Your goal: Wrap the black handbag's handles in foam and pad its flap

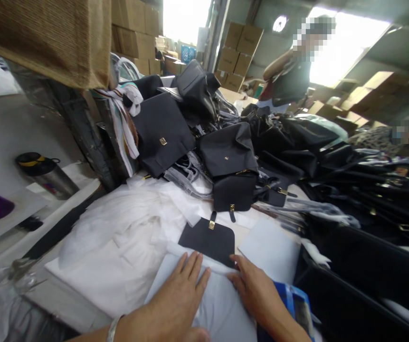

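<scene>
A black bag flap [209,237] with a gold clasp sticks out beyond a pale grey-white sheet [218,308] on the table in front of me. My left hand [179,292], with a bracelet at the wrist, lies flat on the sheet, fingers stretched toward the flap. At the right edge of the flap and sheet is my right hand [254,287]. Its forefinger and thumb are bent and apart, the forefinger touching the flap's corner. What lies under the sheet is hidden.
Thin white wrapping sheets [118,232] are heaped on the left. Black bags [231,161] are piled ahead, with more black bags [375,266] on the right. A pale board [270,244] lies beside the flap. A steel bottle [47,175] stands left; a person [290,80] stands beyond.
</scene>
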A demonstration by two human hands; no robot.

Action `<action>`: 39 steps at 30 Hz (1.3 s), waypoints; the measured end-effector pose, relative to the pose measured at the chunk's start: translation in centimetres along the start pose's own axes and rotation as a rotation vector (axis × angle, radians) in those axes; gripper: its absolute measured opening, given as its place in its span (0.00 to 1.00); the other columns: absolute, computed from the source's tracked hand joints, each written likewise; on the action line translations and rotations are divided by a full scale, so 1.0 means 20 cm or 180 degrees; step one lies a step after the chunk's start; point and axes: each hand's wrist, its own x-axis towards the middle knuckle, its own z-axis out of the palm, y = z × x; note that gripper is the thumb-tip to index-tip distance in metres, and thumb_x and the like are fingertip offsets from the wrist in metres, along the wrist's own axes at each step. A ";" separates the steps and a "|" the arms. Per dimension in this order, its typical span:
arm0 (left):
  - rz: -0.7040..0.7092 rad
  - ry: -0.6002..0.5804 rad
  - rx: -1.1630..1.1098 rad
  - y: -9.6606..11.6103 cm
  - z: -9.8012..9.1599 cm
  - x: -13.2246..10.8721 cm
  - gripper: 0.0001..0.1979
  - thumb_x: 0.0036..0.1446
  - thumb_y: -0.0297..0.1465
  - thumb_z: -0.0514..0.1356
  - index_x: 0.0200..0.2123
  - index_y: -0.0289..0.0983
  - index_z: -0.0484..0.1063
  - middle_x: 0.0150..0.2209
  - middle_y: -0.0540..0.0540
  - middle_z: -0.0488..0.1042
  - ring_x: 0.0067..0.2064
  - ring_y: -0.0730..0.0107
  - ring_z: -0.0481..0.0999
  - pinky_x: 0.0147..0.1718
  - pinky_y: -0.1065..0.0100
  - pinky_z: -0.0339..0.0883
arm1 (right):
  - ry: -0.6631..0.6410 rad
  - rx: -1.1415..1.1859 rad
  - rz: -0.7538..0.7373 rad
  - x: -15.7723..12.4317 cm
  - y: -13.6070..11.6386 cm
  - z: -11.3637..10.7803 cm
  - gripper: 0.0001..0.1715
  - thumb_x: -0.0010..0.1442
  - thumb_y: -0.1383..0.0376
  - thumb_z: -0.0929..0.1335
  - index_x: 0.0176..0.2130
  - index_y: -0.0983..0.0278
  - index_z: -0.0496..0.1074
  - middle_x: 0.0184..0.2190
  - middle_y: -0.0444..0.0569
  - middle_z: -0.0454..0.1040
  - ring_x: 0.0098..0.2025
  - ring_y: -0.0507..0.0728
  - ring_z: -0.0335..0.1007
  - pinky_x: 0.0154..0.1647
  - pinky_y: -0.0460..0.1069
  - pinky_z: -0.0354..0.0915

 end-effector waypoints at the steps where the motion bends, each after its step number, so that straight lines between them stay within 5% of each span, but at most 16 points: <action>1: -0.0060 -0.0152 -0.0055 0.01 -0.03 0.00 0.50 0.54 0.58 0.57 0.68 0.31 0.47 0.67 0.24 0.36 0.69 0.39 0.33 0.66 0.42 0.36 | 0.0014 0.0220 0.0137 -0.02 0.03 -0.01 0.25 0.64 0.64 0.63 0.59 0.68 0.63 0.53 0.61 0.73 0.55 0.63 0.69 0.56 0.55 0.62; 6: -0.0367 -0.0691 -0.0076 0.05 -0.10 0.05 0.51 0.50 0.51 0.65 0.68 0.34 0.46 0.67 0.26 0.32 0.69 0.41 0.30 0.66 0.41 0.32 | 0.0019 0.0840 0.0510 -0.11 0.15 -0.12 0.36 0.62 0.61 0.61 0.66 0.67 0.52 0.63 0.60 0.63 0.63 0.61 0.62 0.62 0.55 0.58; 11: -0.0308 -0.0725 0.0011 0.02 -0.04 0.07 0.51 0.50 0.51 0.65 0.68 0.35 0.44 0.67 0.26 0.31 0.68 0.41 0.28 0.65 0.40 0.30 | 0.0203 0.0763 0.0584 -0.14 0.11 -0.20 0.27 0.65 0.61 0.58 0.61 0.64 0.63 0.60 0.55 0.68 0.60 0.61 0.65 0.60 0.54 0.59; 18: -0.0249 -0.0580 0.0167 0.01 -0.01 0.08 0.52 0.50 0.49 0.66 0.68 0.32 0.44 0.67 0.24 0.36 0.68 0.36 0.34 0.65 0.37 0.34 | -0.0079 0.0212 0.0407 -0.08 -0.01 -0.05 0.16 0.63 0.67 0.62 0.44 0.60 0.76 0.43 0.51 0.79 0.47 0.58 0.74 0.47 0.47 0.62; 22: -0.0075 -0.0443 0.0264 -0.01 0.01 0.09 0.42 0.54 0.37 0.64 0.67 0.30 0.50 0.66 0.23 0.46 0.67 0.34 0.45 0.64 0.38 0.42 | -0.0230 -0.0110 0.0221 -0.02 0.02 -0.04 0.15 0.60 0.70 0.63 0.41 0.60 0.78 0.40 0.52 0.80 0.46 0.61 0.74 0.45 0.50 0.61; 25: 0.0066 -0.0201 0.0358 -0.04 0.05 0.09 0.35 0.57 0.33 0.60 0.66 0.33 0.54 0.65 0.25 0.53 0.66 0.35 0.51 0.63 0.37 0.44 | -0.0288 -0.0037 0.0075 0.09 0.04 -0.16 0.11 0.60 0.66 0.65 0.37 0.59 0.79 0.36 0.49 0.81 0.41 0.58 0.76 0.40 0.47 0.62; 29: 0.0157 0.0069 0.0419 -0.07 0.10 0.09 0.31 0.62 0.38 0.54 0.66 0.35 0.55 0.64 0.27 0.57 0.65 0.36 0.56 0.62 0.35 0.42 | -0.0009 0.0053 0.0176 0.40 0.02 -0.26 0.16 0.66 0.60 0.61 0.44 0.61 0.76 0.39 0.49 0.80 0.43 0.56 0.75 0.41 0.46 0.62; 34: 0.0086 0.0239 0.0472 -0.08 0.14 0.10 0.33 0.63 0.38 0.52 0.69 0.38 0.47 0.63 0.30 0.60 0.64 0.37 0.58 0.62 0.33 0.39 | 0.0219 0.0001 0.0690 0.73 -0.06 -0.15 0.20 0.65 0.55 0.64 0.48 0.68 0.72 0.42 0.54 0.77 0.44 0.58 0.74 0.46 0.53 0.66; 39: 0.0008 0.0065 0.0373 -0.04 0.08 0.10 0.37 0.63 0.42 0.52 0.68 0.28 0.47 0.64 0.27 0.59 0.64 0.38 0.57 0.64 0.36 0.30 | 0.0256 0.0084 0.0974 0.81 -0.13 -0.06 0.24 0.63 0.53 0.68 0.52 0.66 0.68 0.48 0.53 0.73 0.49 0.60 0.71 0.51 0.60 0.67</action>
